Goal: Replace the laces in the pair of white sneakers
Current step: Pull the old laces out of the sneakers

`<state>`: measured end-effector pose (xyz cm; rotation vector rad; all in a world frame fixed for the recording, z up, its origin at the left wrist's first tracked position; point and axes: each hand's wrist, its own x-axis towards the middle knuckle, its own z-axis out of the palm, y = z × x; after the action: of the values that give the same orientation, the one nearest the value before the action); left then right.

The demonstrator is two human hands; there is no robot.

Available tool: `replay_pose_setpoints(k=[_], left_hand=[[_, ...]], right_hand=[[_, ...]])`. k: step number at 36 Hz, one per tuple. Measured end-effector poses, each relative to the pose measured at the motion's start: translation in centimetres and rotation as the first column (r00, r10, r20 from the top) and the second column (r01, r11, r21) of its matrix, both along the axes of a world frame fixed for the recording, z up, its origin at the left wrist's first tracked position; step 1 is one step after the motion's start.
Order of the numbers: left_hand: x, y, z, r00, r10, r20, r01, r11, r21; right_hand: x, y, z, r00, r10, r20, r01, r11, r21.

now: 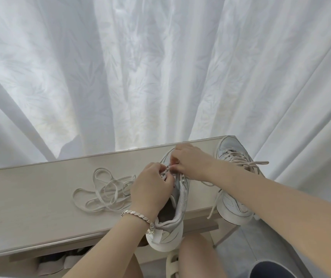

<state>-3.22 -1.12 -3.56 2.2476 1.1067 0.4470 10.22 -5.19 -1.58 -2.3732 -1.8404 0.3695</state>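
- She looks to be in the middle of lacing work on the near white leather sneaker [180, 199], which lies on the pale wooden table [30, 197] with its toe pointing away from her and its heel overhanging the near edge.
- From where I stand I cannot tell whether the lace is going in or coming out.
- Her left hand [152, 183], the one with a silver link bracelet [135, 214] on its wrist, is curled over the sneaker's throat and pinches the fitted cream lace [166, 171] at the eyelets.
- Her right hand [188, 160] reaches in from the other side and nips the same lace between fingertips and thumb. It sits just beyond the left hand, the two almost touching.
- A loose cream flat lace [104, 189] lies in a tangle on the table to the left of the left hand, near it but untouched.
- The second white sneaker [232, 199] stands at the table's right end, fully laced, with its ends trailing over the edge.
- The next move, I'd say, calls for a steady pinch on the lace tip and a clean pull through one eyelet. The other hand has to hold the shoe so that it doesn't tip off the edge.
- A white leaf-patterned curtain [160, 67] hangs behind the table.
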Motion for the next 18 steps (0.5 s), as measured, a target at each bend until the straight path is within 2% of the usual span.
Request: replay_pose_setpoints(k=[2, 5, 7, 10, 12, 14, 16, 18], left_hand=[[0.0, 0.0, 0.0, 1.000, -0.003, -0.008, 0.003, 1.000, 0.010], [0.0, -0.1, 0.1, 1.000, -0.007, -0.008, 0.007, 1.000, 0.009], [-0.1, -0.1, 0.1, 1.000, -0.007, -0.003, 0.007, 1.000, 0.006], [-0.1, -0.1, 0.1, 1.000, -0.009, 0.000, 0.009, 1.000, 0.003], [-0.1, -0.2, 0.1, 1.000, -0.015, 0.001, 0.015, 1.000, 0.002], [0.0, -0.2, 0.0, 1.000, -0.019, 0.006, 0.019, 1.000, 0.000], [0.1, -0.3, -0.1, 1.000, -0.017, 0.001, 0.017, 1.000, 0.005], [0.1, -0.2, -0.1, 1.000, -0.008, 0.002, 0.008, 1.000, 0.004]], right_hand=[[0.0, -0.3, -0.1, 0.997, 0.014, 0.070, -0.014, 1.000, 0.003], [0.1, -0.8, 0.0, 0.961, 0.058, 0.271, -0.057, 0.998, -0.012], [0.8, -1.1, 0.4, 0.944, 0.033, 0.328, -0.030, 0.999, -0.016], [3.9, -1.5, 1.9, 0.940, -0.144, 0.310, 0.144, 0.989, 0.021], [6.6, -2.2, 2.8, 0.894, -0.302, 0.332, 0.307, 0.951, 0.040], [8.1, -2.9, 3.4, 0.847, -0.403, 0.348, 0.441, 0.897, -0.036], [7.9, -3.0, 3.1, 0.838, -0.381, 0.391, 0.459, 0.879, -0.128], [6.5, -2.4, 2.3, 0.854, -0.264, 0.448, 0.353, 0.927, -0.127]])
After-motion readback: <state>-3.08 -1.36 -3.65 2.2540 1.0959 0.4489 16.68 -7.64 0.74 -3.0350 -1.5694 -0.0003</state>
